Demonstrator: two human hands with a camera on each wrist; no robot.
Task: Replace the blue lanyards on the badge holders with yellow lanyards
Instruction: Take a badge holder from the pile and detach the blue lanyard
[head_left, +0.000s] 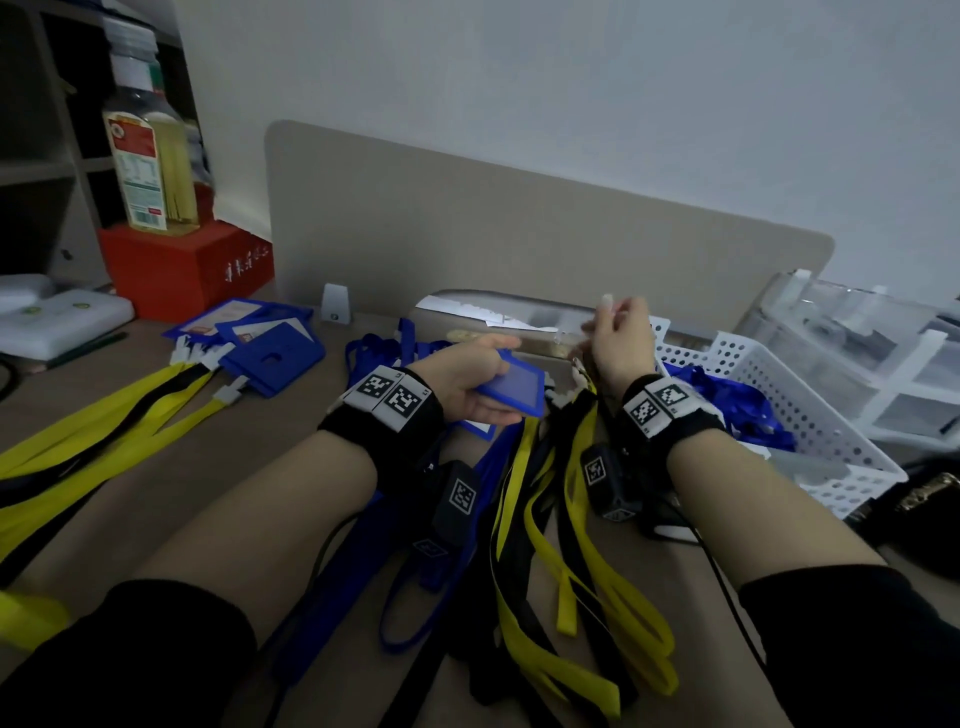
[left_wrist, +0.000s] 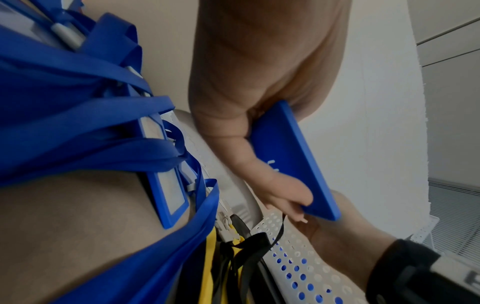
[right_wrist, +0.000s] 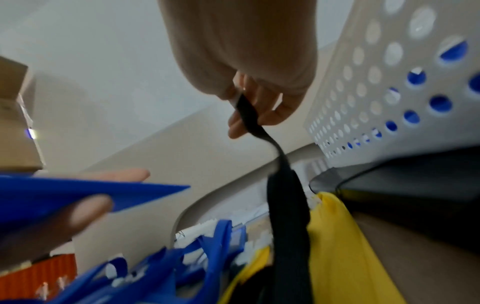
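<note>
my left hand (head_left: 470, 382) grips the stiff, light badge holder (head_left: 514, 391) by its edges. my right hand (head_left: 618, 340) pinches a limp lanyard strap (right_wrist: 249, 117) near its clip end, over the desk's far edge.

This is looking like an office desk. A beige partition screen (head_left: 519, 228) is standing along the desk's far edge at twelve o'clock, the kind that divides workstations, with a plain white wall (head_left: 571, 78) rising behind it. At ten o'clock open shelving (head_left: 47, 171) is holding a large bottle (head_left: 150, 161) sitting on a red box (head_left: 182, 270). Clear plastic drawer units (head_left: 883, 343) are sitting at two o'clock beside a white perforated basket (head_left: 810, 415). Blue badge holders (head_left: 260, 338) are lying at eleven o'clock, and yellow lanyards (head_left: 582, 571) and blue lanyards (head_left: 363, 561) are spreading across the brown desktop (head_left: 208, 441) toward six o'clock, suggesting clerical work.
</note>
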